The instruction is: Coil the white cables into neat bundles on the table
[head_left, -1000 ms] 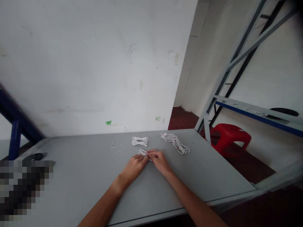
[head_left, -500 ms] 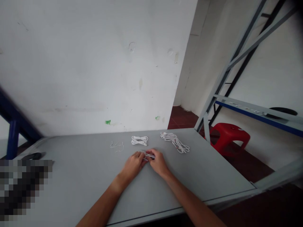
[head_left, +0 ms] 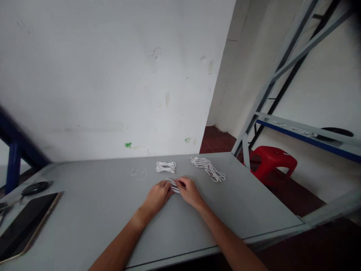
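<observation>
My left hand [head_left: 158, 195] and my right hand [head_left: 190, 192] meet at the middle of a grey table [head_left: 98, 210], both pinching a small folded bundle of white cord [head_left: 172, 185]. Fingers cover part of it. Farther back lie a neat tied hank of white cord [head_left: 166, 167], a longer loose hank of white cord [head_left: 207, 169] with small reddish marks, and a few thin white strands [head_left: 139, 173]. None of these touches my hands.
A dark tablet [head_left: 26, 222] and a black round object [head_left: 35, 188] lie at the table's left end. The table backs onto a white wall [head_left: 107, 75]. A red plastic stool [head_left: 270, 163] and a metal shelf rack [head_left: 267, 90] stand beyond its right side.
The cord bundle between my hands looks flatter and more spread, with my fingers shifted on it. The tablet, blurred out earlier, now shows at the left.
</observation>
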A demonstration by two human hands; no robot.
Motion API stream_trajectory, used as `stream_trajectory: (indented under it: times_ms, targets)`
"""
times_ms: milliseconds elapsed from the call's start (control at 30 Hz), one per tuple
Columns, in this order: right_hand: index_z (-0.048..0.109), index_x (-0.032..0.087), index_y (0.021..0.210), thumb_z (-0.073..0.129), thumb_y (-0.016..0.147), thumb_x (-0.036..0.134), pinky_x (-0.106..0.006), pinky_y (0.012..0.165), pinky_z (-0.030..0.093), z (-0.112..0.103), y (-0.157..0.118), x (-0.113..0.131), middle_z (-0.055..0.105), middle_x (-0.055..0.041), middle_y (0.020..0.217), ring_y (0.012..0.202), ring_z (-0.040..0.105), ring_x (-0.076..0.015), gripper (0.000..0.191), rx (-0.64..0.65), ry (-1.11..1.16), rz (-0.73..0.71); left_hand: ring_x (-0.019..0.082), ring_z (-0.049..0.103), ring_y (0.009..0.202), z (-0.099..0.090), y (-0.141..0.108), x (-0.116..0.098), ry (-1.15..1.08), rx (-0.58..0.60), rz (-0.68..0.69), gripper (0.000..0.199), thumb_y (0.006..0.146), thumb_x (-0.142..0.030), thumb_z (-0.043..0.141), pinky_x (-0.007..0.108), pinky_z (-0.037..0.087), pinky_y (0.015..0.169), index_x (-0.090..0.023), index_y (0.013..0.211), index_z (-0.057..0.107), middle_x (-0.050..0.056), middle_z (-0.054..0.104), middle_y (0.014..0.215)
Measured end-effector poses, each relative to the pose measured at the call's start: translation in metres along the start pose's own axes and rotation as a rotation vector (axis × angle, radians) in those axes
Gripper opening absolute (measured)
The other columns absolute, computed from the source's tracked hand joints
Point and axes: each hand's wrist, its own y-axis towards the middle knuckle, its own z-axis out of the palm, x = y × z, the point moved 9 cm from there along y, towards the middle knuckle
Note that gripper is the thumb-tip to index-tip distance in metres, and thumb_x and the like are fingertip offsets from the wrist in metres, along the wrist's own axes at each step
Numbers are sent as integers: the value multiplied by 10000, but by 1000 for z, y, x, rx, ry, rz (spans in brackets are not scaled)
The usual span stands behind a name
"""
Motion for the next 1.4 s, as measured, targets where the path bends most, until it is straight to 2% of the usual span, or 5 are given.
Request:
stream_trajectory:
  times_ms: [400,733,867,1033,1400]
  targets:
    - [734,146,903,654,732,241,-274,679,504,8,4,-24,739,-45,797,719,662,-180,212,113,227,178,193,594,850,-1,0,-7,-156,-44,88,115,961,-182,461,325,502,785,-184,927,570,69,635,936]
    - [724,124,814,589,802,325,-248,595,470,2,5,-24,728,-35,730,631,630,-162,242,197,221,192,221,514,1225,-15,-4,-28,-174,-76,260,241,987,-171,383,425,445,1032,-210,1120,581,93,582,1311]
    - [708,133,768,568,821,263,-226,562,428,1,4,-19,708,-25,679,602,598,-150,198,229,78,150,215,529,1251,-10,-4,-25,-191,-46,256,242,991,-186,385,436,434,1067,-203,1143,572,100,598,1325]
    - [667,144,731,566,811,139,-237,638,409,-2,5,-13,702,-44,739,682,599,-161,129,113,-262,56,218,572,1205,-8,-3,-23,-181,-38,252,253,982,-171,400,429,449,1057,-197,1170,568,107,627,1282]
    - [653,156,760,549,822,102,-264,651,361,1,3,-19,714,-76,774,715,606,-187,133,117,-434,79,219,566,1194,-5,-2,-24,-207,-29,258,244,985,-182,394,420,449,1040,-198,1145,578,104,634,1256]
